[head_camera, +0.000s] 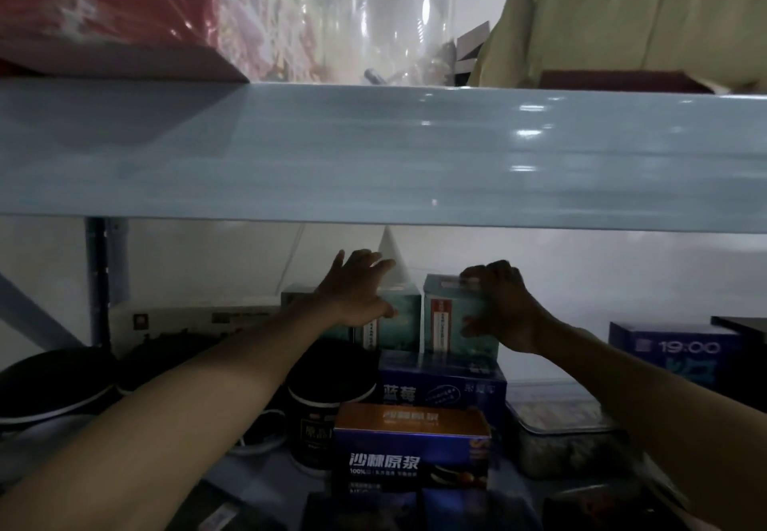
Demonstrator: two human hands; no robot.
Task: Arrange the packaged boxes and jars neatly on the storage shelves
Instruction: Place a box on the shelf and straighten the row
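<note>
A pale blue-grey upper shelf (373,149) is spanning the whole view, glossy and catching light on its right side. Beneath it a lower shelf (257,481) is sitting in dim light, with a white wall (602,281) behind and a dark post (97,281) standing at the left rear.

The upper shelf is carrying one red box (83,3) under clear film, one clear jar (398,32) and one olive bag (622,12). Below, two teal boxes are standing upright side by side on one dark blue box (440,385). A corner behind the left wrist may be a third, but I cannot tell. In front of these one orange-topped box (411,443) is standing, with one black jar (319,418) just to its left and one clear tub (560,427) to its right. One blue box marked 19:00 (672,352) is standing further right.

The left hand (357,290) is reaching over the left teal box (394,319), fingers straight and spread above its top, thumb lying on its front face. The right hand (498,302) is gripping the right teal box (452,319), fingers curling over the top edge and thumb pressing the front.

A narrow gap is separating the two teal boxes. Open space is lying between their tops and the front edge of the upper shelf, and between the right teal box and the 19:00 box.
</note>
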